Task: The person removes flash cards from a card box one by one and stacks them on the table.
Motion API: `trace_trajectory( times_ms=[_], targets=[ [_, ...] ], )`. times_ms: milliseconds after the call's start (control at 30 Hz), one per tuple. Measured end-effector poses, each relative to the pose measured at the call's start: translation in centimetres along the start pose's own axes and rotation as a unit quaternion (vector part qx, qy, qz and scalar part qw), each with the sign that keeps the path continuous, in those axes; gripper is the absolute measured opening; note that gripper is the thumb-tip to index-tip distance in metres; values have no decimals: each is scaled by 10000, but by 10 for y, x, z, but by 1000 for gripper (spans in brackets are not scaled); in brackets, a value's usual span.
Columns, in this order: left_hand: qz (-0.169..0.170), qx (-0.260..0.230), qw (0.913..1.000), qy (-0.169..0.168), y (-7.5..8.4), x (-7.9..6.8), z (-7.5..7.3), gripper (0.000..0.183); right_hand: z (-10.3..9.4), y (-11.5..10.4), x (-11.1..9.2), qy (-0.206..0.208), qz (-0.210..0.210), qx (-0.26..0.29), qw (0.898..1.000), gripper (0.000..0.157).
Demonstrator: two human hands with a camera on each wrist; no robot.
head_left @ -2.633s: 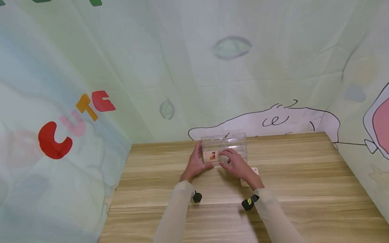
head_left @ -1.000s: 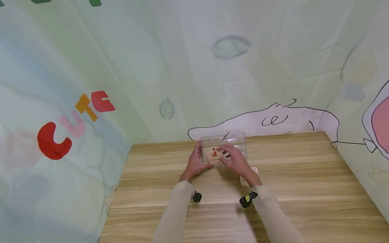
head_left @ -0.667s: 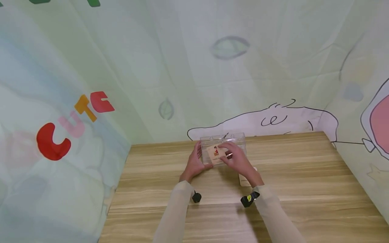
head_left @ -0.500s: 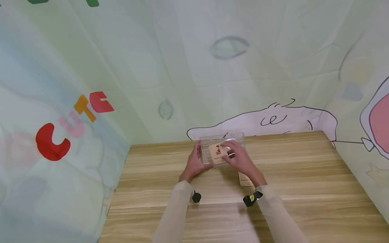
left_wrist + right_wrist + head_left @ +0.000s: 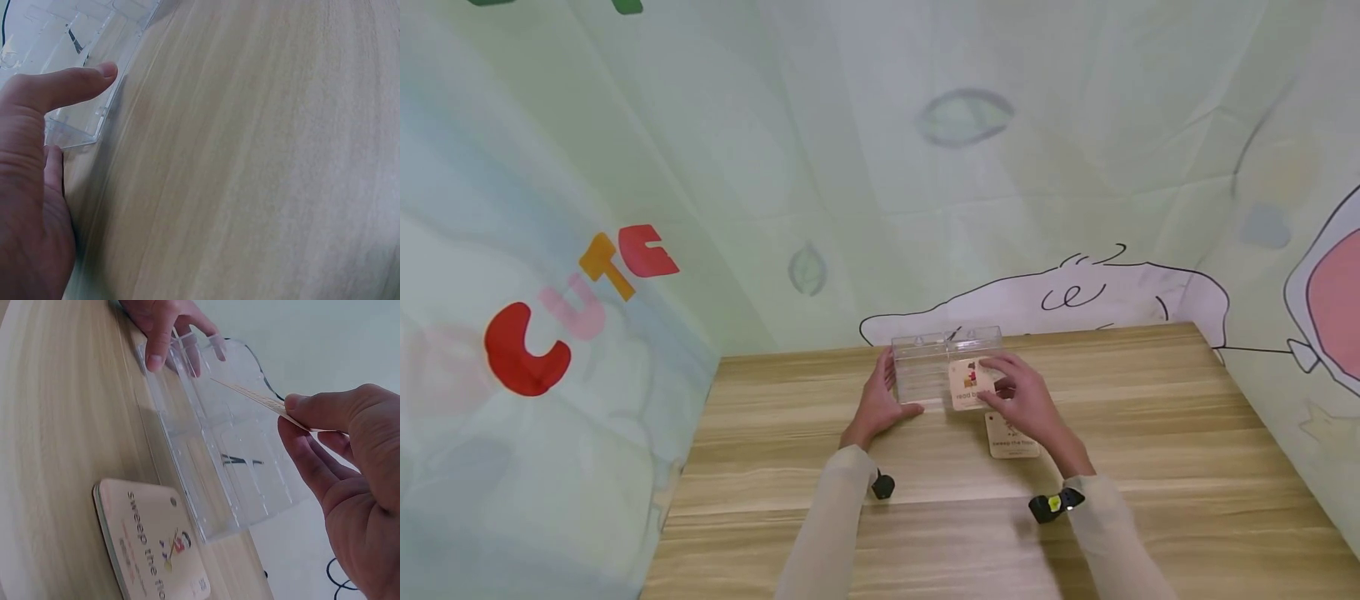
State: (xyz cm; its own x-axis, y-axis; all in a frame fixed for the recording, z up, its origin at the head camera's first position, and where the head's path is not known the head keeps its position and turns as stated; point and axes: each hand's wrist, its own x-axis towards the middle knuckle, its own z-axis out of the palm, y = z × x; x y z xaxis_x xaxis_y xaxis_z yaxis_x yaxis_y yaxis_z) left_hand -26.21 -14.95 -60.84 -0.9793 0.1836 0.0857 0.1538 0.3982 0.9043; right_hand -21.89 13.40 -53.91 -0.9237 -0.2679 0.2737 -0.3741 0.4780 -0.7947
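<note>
A picture card (image 5: 966, 387) printed with a small figure and "read bo…" is pinched by its right edge between the thumb and fingers of my right hand (image 5: 1021, 398). In the right wrist view the card (image 5: 250, 397) appears nearly edge-on, above the rack. My left hand (image 5: 878, 408) holds the left end of a clear plastic stepped rack (image 5: 920, 379), its thumb (image 5: 75, 84) at the front. No card sits in the rack's left half; the held card covers some of its right half. Below my right hand lies a stack of cards (image 5: 153, 537) topped by "sweep the flo…".
The wood-grain table (image 5: 925, 542) carries everything. Behind the rack hangs a printed cloth backdrop (image 5: 865, 183), close to the table's back edge. A dark cable (image 5: 337, 581) shows past the table edge in the right wrist view.
The "read books" card has left the rack's left half and moved right in my right hand. More of the card stack shows now. My left hand stays at the rack's end.
</note>
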Motion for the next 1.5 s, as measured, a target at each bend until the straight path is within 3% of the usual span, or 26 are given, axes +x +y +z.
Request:
trace_trajectory(
  times_ms=[700,1200,1500],
  targets=[
    [-70,-7,10000,6,-6,1,-1,129,-26,34,-52,55,477,20,9988,49],
    [52,-133,9999,-44,-3,1,-3,128,-23,44,-69,-174,866,336,9955,54],
    [0,-19,10000,-79,-3,1,-1,129,-20,50,-71,-255,849,-21,9961,54]
  ],
)
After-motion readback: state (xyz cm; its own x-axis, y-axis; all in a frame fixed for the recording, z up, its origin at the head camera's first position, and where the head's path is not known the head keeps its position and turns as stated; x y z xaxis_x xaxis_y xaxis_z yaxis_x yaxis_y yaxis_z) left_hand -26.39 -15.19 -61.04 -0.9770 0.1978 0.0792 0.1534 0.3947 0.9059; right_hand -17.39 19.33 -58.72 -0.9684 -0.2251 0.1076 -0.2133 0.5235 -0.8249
